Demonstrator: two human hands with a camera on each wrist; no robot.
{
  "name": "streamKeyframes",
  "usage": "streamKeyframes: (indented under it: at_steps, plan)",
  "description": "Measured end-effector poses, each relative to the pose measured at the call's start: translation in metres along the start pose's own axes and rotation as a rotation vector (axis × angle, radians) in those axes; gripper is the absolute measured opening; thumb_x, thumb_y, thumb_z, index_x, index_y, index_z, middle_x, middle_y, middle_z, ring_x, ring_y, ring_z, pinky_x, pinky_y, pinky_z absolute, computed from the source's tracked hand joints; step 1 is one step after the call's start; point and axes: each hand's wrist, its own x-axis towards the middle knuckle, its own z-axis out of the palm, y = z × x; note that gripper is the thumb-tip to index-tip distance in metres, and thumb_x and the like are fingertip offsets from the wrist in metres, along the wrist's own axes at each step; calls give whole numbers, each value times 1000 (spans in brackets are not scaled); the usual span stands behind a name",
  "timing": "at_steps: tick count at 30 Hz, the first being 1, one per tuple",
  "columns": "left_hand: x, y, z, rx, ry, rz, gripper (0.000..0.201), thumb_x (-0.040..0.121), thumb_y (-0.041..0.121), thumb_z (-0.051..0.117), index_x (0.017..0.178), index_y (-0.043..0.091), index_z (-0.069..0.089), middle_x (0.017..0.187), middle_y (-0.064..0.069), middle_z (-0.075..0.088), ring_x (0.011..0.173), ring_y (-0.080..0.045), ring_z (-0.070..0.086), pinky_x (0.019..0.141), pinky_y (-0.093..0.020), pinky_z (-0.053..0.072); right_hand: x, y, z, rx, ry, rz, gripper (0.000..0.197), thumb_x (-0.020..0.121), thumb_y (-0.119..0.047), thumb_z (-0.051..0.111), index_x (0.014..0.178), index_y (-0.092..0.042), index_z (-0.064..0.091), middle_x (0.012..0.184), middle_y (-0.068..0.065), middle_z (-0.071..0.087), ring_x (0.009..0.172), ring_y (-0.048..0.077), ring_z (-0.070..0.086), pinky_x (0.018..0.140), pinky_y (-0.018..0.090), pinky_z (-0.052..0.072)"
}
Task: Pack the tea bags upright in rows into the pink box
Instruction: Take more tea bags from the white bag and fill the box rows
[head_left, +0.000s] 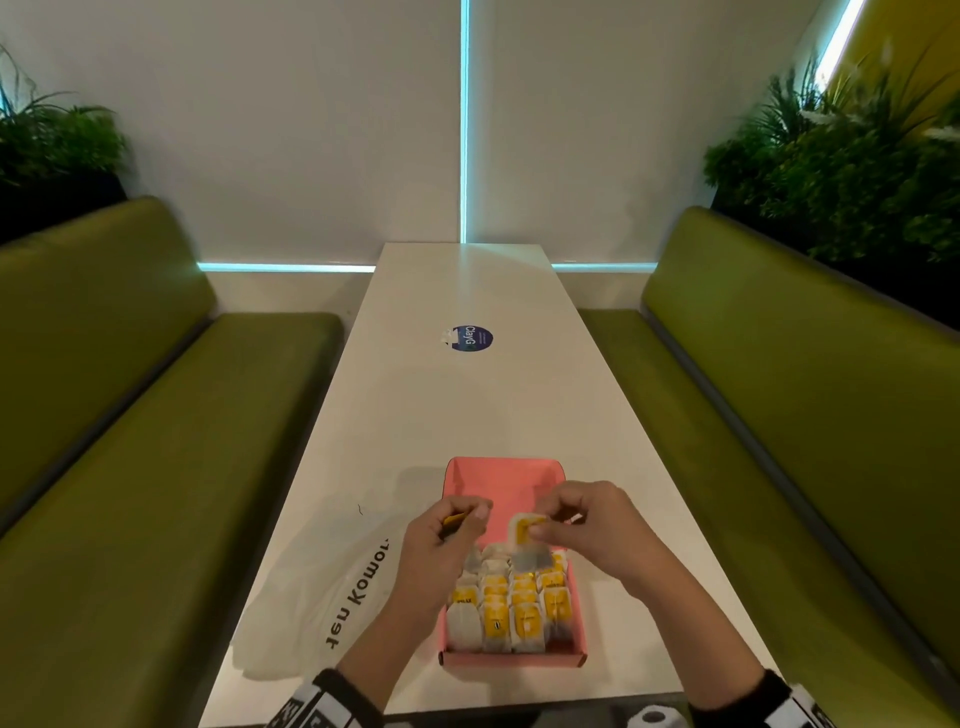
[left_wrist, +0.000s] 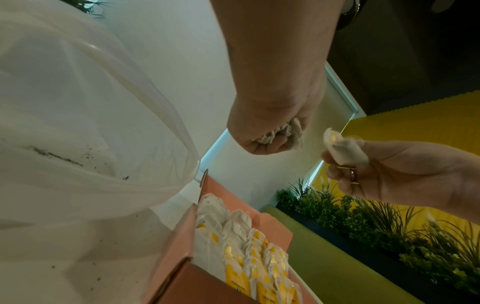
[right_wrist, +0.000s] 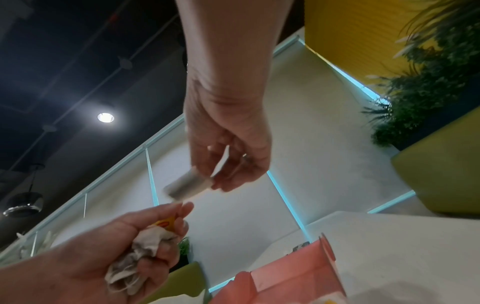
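The pink box (head_left: 511, 480) lies open on the white table (head_left: 467, 405), its near half filled with rows of upright tea bags (head_left: 511, 605) with yellow tags. Above the box's middle, my right hand (head_left: 545, 526) pinches one tea bag (head_left: 522, 530) by its top; the same tea bag (right_wrist: 185, 186) hangs from my right hand (right_wrist: 215, 176) in the right wrist view. My left hand (head_left: 467, 519) hovers just left of it, curled round a crumpled bunch of tea bags (right_wrist: 140, 253), also visible as a bunch of tea bags (left_wrist: 280, 134) in my left hand (left_wrist: 270, 139).
A clear plastic bag (head_left: 317, 592) with printed letters lies on the table left of the box, tea dust inside it. A round blue sticker (head_left: 470, 338) sits further up the table. Green benches (head_left: 130, 415) flank both sides.
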Motion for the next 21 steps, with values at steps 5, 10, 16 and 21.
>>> streamKeyframes:
  at_steps: [5, 10, 16, 21]
  plan:
    - [-7, 1, -1, -18, -80, 124, 10, 75, 28, 77, 83, 25, 72, 73, 3, 65, 70, -9, 60, 67, -22, 53, 4, 5, 2, -20, 126, -13, 15, 78, -10, 74, 70, -19, 65, 71, 3, 63, 66, 11, 51, 61, 15, 41]
    - [-8, -5, 1, 208, -85, 215, 29, 61, 22, 87, 84, 31, 70, 73, 9, 59, 54, 3, 49, 54, -15, 43, 3, 5, 4, 144, 69, 21, 14, 83, -6, 68, 74, -15, 64, 71, 6, 64, 67, 13, 54, 65, 23, 43]
    - [-4, -9, 4, 320, -44, 284, 22, 71, 18, 79, 81, 35, 69, 75, 9, 61, 68, -2, 58, 63, -15, 46, 0, 5, 7, 331, -1, 82, 13, 89, -8, 61, 78, -14, 55, 73, 0, 59, 70, 12, 54, 64, 23, 45]
    - [-6, -10, 6, 204, -98, 219, 15, 74, 35, 76, 85, 27, 69, 70, 6, 64, 61, -4, 56, 56, -19, 44, -2, 4, 9, 314, -23, 51, 15, 82, 1, 67, 84, -11, 57, 76, 4, 59, 68, 10, 57, 58, 20, 48]
